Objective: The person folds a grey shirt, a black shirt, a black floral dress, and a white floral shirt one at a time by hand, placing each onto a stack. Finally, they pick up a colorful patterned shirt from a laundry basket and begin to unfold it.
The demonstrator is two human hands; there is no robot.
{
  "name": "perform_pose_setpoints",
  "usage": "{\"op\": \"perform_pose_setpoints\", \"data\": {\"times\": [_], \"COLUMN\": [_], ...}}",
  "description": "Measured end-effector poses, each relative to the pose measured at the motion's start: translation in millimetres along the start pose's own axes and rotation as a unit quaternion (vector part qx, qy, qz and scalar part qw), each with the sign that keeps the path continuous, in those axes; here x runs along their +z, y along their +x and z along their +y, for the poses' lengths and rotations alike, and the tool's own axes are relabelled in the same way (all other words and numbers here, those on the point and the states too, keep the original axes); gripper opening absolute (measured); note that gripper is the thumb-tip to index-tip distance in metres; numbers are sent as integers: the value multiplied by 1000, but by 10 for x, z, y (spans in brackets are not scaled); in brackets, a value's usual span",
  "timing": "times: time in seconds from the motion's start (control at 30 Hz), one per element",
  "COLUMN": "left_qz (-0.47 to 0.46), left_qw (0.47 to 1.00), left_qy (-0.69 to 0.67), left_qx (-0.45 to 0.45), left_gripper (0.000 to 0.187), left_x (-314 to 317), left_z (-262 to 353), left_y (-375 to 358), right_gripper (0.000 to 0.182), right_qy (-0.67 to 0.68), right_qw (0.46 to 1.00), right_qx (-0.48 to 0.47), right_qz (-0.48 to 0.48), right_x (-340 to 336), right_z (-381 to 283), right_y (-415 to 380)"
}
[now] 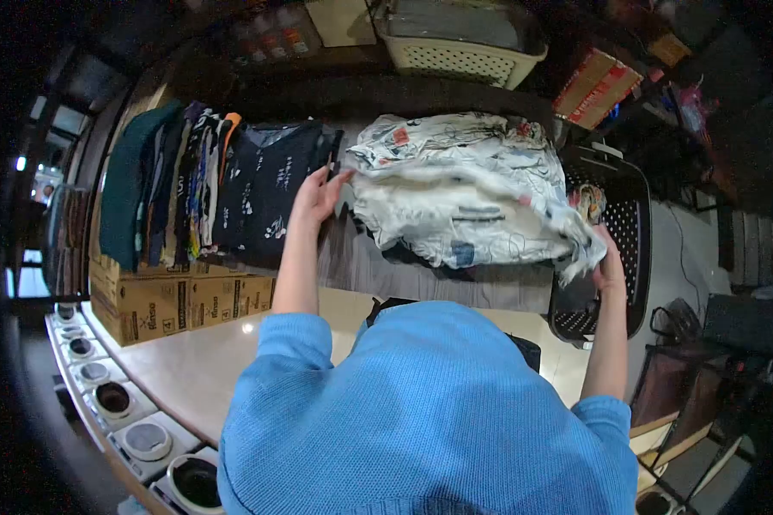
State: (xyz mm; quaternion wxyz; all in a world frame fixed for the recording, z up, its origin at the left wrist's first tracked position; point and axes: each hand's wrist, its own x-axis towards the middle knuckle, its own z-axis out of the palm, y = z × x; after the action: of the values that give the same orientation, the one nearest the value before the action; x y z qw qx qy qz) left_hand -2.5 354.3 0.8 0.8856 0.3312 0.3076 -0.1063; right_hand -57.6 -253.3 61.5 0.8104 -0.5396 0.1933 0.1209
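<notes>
A white patterned cloth (455, 206), crumpled and partly blurred, lies spread across the dark table. At its left edge is my left hand (319, 197), with fingertips closed on the fabric's margin and the other fingers raised. My right hand (608, 264) grips the bunched right end of the same cloth, beside a black basket. More of the white fabric with red and dark prints (455, 133) lies behind the raised fold. Just left of my left hand is a stack of folded dark shirts (266, 184).
Folded clothes (137, 189) stand in a row at the left, above cardboard boxes (155, 307). A black perforated basket (636, 232) is at the right, holding some fabric. Behind are a cream basket (455, 64) and a red-and-brown carton (597, 88). Round-doored machines (146, 439) line the lower left.
</notes>
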Motion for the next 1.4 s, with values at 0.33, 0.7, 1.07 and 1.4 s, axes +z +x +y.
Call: {"op": "perform_pose_setpoints", "data": {"times": [0.33, 0.7, 1.07, 1.4], "left_qz": [279, 35, -53, -2], "left_qw": [841, 952, 906, 879], "left_qy": [417, 232, 271, 397], "left_qx": [204, 197, 321, 263], "left_gripper": [75, 37, 19, 17], "left_x": [-82, 801, 1330, 1404], "left_z": [-1585, -384, 404, 1128], "left_y": [-362, -1038, -1694, -387], "right_gripper": [52, 24, 24, 22], "right_qy": [-386, 149, -109, -122], "right_qw": [913, 986, 980, 974], "right_qx": [-125, -67, -141, -168], "right_qz": [53, 33, -86, -87], "right_x": [-371, -142, 546, 695], "right_z": [1232, -289, -1023, -1474], "right_y": [440, 462, -198, 1037]}}
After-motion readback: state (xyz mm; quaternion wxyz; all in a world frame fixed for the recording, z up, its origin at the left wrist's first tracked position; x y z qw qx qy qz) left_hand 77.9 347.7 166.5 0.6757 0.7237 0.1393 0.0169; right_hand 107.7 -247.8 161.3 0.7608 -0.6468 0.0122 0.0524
